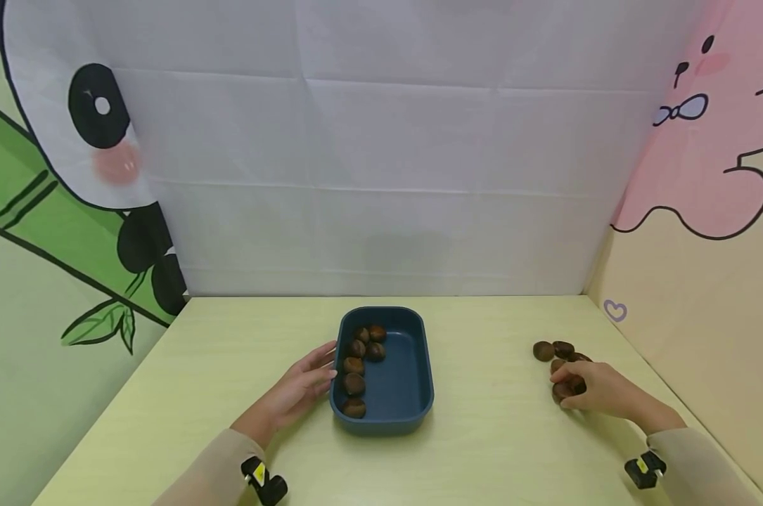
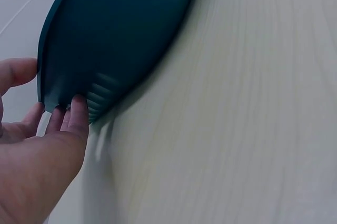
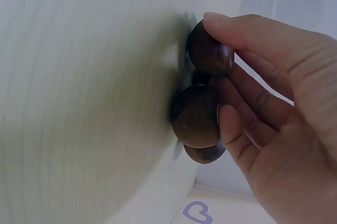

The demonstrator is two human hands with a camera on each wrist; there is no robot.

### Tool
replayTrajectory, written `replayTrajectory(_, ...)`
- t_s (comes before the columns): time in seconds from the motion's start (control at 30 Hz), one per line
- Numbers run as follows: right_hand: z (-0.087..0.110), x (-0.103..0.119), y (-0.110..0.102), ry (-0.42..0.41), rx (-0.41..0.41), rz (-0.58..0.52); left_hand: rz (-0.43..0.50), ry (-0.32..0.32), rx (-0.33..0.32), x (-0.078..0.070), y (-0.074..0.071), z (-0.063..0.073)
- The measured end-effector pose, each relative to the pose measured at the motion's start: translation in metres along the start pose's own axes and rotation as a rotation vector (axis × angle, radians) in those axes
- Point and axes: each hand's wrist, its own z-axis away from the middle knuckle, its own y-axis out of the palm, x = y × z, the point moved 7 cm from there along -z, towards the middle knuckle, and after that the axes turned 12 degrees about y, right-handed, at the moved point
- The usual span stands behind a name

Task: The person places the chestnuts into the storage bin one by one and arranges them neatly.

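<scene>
A dark blue rectangular tray (image 1: 409,383) stands mid-table, with several brown chestnuts (image 1: 354,384) along its left side. My left hand (image 1: 300,388) touches the outside of the tray's left wall, its fingers loosely extended; in the left wrist view its fingertips meet the wall (image 2: 116,34). Over a small cluster of chestnuts (image 1: 543,351) at the right, my right hand (image 1: 599,390) reaches down. The right wrist view shows its thumb and fingers pinching a dark chestnut (image 3: 208,52). Another chestnut (image 3: 196,116) lies beside it, against a fingertip. The hand partly hides the cluster.
The pale wooden table (image 1: 482,436) ends at a white sheet-covered panel (image 1: 387,176) behind. A beige and pink wall (image 1: 704,295) runs close along the right, near my right hand. A green painted wall (image 1: 52,393) borders the left side.
</scene>
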Motion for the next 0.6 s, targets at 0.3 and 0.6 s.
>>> replayTrajectory(0.3, -0.002, 0.003, 0.0, -0.019, -0.025, 0.033, 0.003, 0.003, -0.004, 0.001, -0.001, 0.001)
replayTrajectory(0.6, -0.012, 0.023, -0.006, -0.083, -0.04, -0.005, -0.002, 0.008, -0.006, 0.001, -0.002, 0.0)
